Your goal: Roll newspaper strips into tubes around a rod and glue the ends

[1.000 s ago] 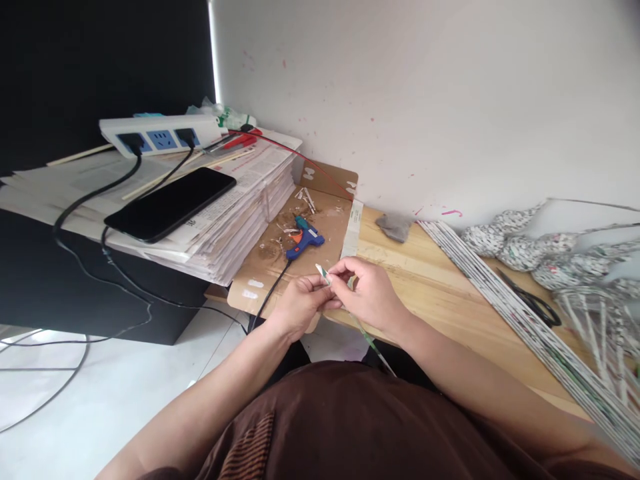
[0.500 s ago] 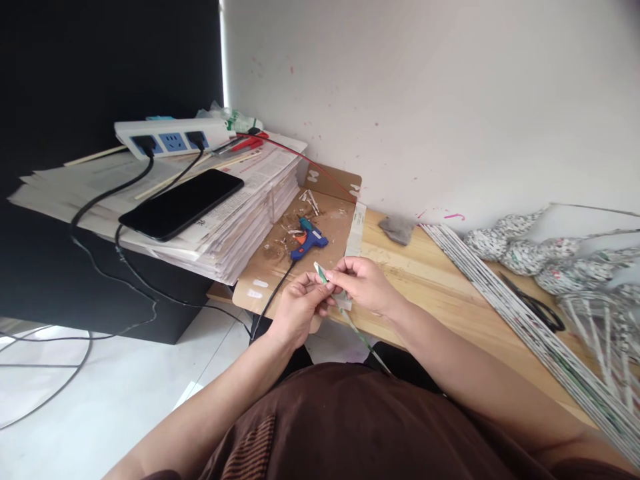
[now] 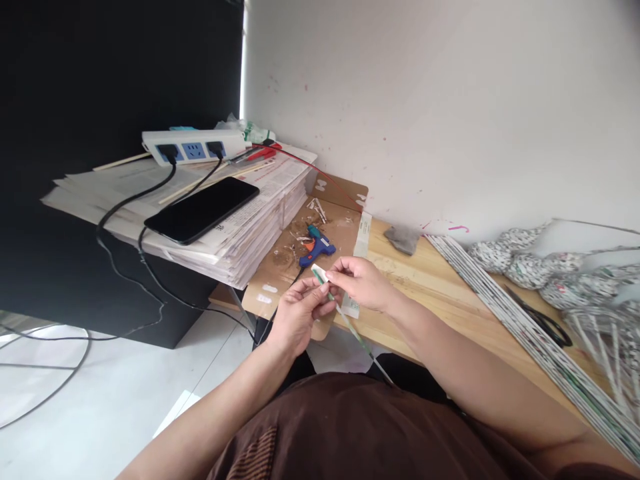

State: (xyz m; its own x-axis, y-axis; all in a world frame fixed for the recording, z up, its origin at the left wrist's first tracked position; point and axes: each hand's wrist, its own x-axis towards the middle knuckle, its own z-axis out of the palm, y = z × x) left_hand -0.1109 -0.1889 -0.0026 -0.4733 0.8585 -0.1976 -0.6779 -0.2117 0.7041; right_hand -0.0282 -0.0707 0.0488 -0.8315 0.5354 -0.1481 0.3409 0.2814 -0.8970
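Note:
Between my two hands is a thin green-and-white paper strip (image 3: pixel 359 339), its flat tip poking up past the fingers and its long tail hanging down toward my lap. My left hand (image 3: pixel 301 310) pinches it from below left. On its right side, my right hand (image 3: pixel 361 283) grips the strip near the tip with thumb and fingers. Both hands meet over the front edge of the cardboard sheet (image 3: pixel 280 267). Just beyond them a blue glue gun (image 3: pixel 319 249) lies on the cardboard, with small paper scraps (image 3: pixel 320 210) behind it.
At left, a newspaper stack (image 3: pixel 245 260) carries a black phone (image 3: pixel 203 210) and a power strip (image 3: pixel 195 147) with hanging cables. Right on the wooden table (image 3: pixel 425 287) lie a grey cloth (image 3: pixel 403 239), long paper rods (image 3: pixel 520 333), black scissors (image 3: pixel 543 319) and woven paper pieces (image 3: pixel 525 263).
The view has shifted slightly, so the stack and table appear further right and lower. More of the strip's white tip shows above my fingers, and both hands keep their hold.

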